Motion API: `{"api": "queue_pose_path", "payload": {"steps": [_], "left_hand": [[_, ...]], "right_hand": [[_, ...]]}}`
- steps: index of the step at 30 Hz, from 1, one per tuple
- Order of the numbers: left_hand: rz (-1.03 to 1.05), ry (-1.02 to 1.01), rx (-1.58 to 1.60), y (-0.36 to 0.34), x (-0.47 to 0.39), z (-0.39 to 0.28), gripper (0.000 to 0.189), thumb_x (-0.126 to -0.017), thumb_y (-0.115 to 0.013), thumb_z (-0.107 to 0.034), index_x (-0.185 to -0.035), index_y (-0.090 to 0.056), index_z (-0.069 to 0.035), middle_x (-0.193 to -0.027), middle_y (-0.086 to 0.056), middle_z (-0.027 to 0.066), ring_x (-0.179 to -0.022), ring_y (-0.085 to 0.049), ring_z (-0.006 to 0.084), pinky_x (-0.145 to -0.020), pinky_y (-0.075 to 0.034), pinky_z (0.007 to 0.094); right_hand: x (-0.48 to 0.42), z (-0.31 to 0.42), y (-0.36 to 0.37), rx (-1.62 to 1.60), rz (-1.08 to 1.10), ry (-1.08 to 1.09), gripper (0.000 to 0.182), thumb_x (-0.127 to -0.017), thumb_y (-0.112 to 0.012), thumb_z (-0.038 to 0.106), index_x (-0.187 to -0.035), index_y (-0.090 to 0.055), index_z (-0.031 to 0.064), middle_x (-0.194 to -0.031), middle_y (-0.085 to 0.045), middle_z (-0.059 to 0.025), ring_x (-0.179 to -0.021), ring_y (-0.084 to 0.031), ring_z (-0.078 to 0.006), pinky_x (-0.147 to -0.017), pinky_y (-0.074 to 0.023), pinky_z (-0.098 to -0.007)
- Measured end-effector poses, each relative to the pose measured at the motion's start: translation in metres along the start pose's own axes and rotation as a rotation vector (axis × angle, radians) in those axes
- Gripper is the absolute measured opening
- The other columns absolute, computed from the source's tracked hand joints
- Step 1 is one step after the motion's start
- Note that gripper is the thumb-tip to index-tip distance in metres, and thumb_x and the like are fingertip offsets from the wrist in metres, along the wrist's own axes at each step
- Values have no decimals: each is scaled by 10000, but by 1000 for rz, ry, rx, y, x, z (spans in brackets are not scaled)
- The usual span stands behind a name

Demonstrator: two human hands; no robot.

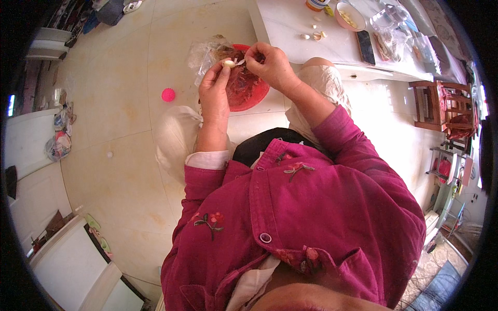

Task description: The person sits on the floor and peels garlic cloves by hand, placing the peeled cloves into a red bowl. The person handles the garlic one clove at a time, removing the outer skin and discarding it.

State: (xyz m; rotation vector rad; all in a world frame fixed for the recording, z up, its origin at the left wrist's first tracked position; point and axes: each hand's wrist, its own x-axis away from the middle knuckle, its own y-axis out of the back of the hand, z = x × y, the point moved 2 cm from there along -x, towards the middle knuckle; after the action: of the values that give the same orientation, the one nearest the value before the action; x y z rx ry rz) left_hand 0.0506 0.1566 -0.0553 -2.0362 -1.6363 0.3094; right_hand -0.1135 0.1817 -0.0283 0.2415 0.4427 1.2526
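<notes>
My left hand holds a pale garlic clove between thumb and fingertips. Just to its right, my right hand pinches a thin strip of whitish skin close to the clove. Both hands are above a red plastic basin on the floor, which has brownish scraps inside. A clear plastic bag lies at the basin's left edge. On the white table at upper right are several loose garlic cloves and a pink-rimmed bowl holding peeled cloves.
A dark phone lies near the table's front edge, beside plastic bags and a clear plastic container. A pink spiky ball rests on the tiled floor left of the basin. Wooden chairs stand at far right.
</notes>
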Motion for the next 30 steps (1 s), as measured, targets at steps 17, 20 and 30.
{"api": "queue_pose_path", "payload": {"steps": [17,20,30], "left_hand": [[-35,-365,-595,3,1,-6,187,-903,-685,-94,-1080,-725,-51,-959,-692,71,-892,-635,151,-828,-492,280],[-32,-478,-731,-2,3,-12,185,-881,-701,-97,-1060,-731,-62,-908,-675,84,-839,-632,178,-783,-494,294],[21,-492,-842,-5,6,-20,194,-871,-713,-105,-1057,-731,-52,-905,-673,99,-833,-635,196,-766,-495,300]], "right_hand": [[4,14,-1,-26,-6,275,147,-839,-715,128,-962,-712,48,-899,-682,-155,-803,-672,-316,-743,-543,-362],[4,15,0,20,8,311,141,-816,-719,126,-936,-709,53,-892,-678,-160,-814,-664,-347,-741,-546,-381],[2,8,-2,85,18,320,193,-809,-732,187,-897,-682,23,-853,-678,-168,-800,-671,-352,-720,-546,-394]]}}
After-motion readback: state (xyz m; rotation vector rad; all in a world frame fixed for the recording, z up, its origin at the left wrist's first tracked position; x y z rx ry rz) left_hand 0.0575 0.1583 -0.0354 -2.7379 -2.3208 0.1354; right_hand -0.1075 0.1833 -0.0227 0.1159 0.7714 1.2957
